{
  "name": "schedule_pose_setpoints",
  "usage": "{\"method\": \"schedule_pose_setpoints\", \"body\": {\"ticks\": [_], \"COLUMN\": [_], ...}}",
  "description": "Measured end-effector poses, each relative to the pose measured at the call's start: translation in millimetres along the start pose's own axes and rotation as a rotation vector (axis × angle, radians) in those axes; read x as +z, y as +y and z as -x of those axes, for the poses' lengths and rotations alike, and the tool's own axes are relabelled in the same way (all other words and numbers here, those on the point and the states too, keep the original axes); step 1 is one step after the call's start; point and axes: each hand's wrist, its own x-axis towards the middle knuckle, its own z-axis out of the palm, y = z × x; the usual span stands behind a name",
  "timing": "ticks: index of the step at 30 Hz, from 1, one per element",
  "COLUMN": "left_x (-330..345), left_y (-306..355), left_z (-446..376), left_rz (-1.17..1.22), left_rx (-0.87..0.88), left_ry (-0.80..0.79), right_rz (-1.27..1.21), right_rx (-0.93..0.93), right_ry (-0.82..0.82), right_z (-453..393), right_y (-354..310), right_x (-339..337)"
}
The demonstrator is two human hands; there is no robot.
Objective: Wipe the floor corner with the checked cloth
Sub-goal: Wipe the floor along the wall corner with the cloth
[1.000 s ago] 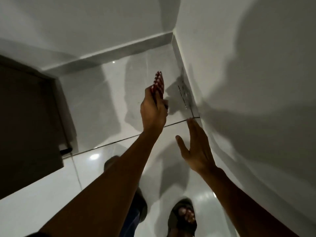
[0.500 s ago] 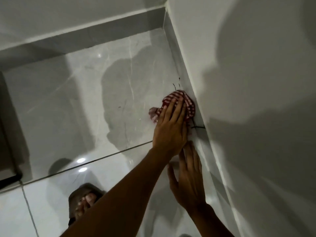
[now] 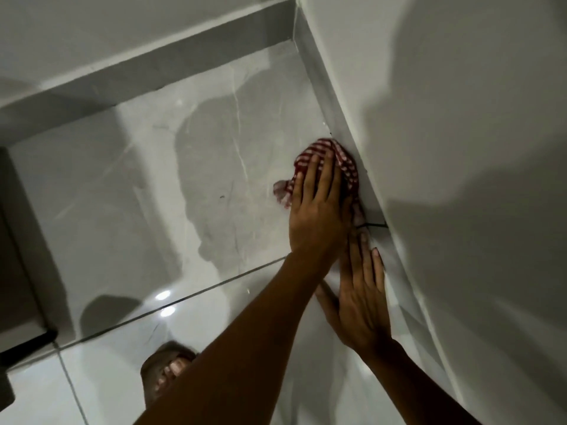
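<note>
1. Right-hand wall [image 3: 460, 148]: plain pale surface, filling the frame from 12 to 5 o'clock, with broad shadows across it.

2. Tiled floor [image 3: 129, 210]: glossy grey marble-look tiles from 9 o'clock to centre, a dark grout line running diagonally toward 8 o'clock, two small light reflections on it.

3. Far wall with grey skirting [image 3: 184, 65]: crosses from 9 to 12 o'clock and meets the right-hand wall at the corner near 12 o'clock.

4. Dark door or cabinet edge [image 3: 18, 271]: at 9 o'clock; which of the two it is cannot be told.

5. Your left hand [image 3: 319, 210]: just right of centre, fingers extended and together, palm pressed flat down on the cloth; not curled around it.

6. Your right hand [image 3: 362, 299]: at 4 o'clock from centre, open and flat on the floor beside the wall's base, fingertips just under the left wrist, holding nothing.

7. Checked cloth [image 3: 343, 157]: red-and-white, bunched, at 2 o'clock from centre, lying on the floor against the base of the right-hand wall, mostly under your left hand, a loose end sticking out toward 9 o'clock.

8. Your sandalled foot [image 3: 165, 375]: toes visible at 7 o'clock, partly hidden behind your left forearm.
</note>
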Motion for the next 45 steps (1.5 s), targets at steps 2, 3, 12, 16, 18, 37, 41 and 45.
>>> {"method": "schedule_pose_setpoints", "body": {"ticks": [2,3,12,16,18,37,41,45], "left_x": [-4.6,-7.3,-11.7,-5.7,-9.7,0.8,5.2,-15.3], "left_y": [-4.1,-6.9,-14.5,-6.1,-14.0,-15.8,-0.3,-22.8], "left_z": [-14.1,-28.3,-28.1,-40.1,-62.0,-53.6,-12.6,-35.4], "left_rz": [-0.024,-0.026,-0.022,-0.054,-0.086,-0.02,-0.038,-0.058], "left_rx": [-0.011,-0.03,0.007,-0.087,-0.108,-0.064,0.032,0.062], "left_ry": [0.013,0.031,0.049,0.086,0.084,0.176,0.062,0.041], "right_rz": [-0.012,-0.03,-0.008,-0.006,-0.015,-0.011,-0.019,-0.044], "right_rx": [-0.004,-0.003,0.005,0.006,0.004,0.031,0.027,0.034], "right_ry": [0.018,0.032,0.084,0.067,0.066,0.087,0.105,0.082], "right_z": [-1.2,-1.6,0.7,0.3,0.3,0.8,1.5,-2.4], "right_y": [-1.3,-1.1,0.7,2.1,3.1,-1.4,-3.7,-4.7], "right_x": [2.1,4.1,11.4,11.2,13.2,14.1,10.4,9.1]}}
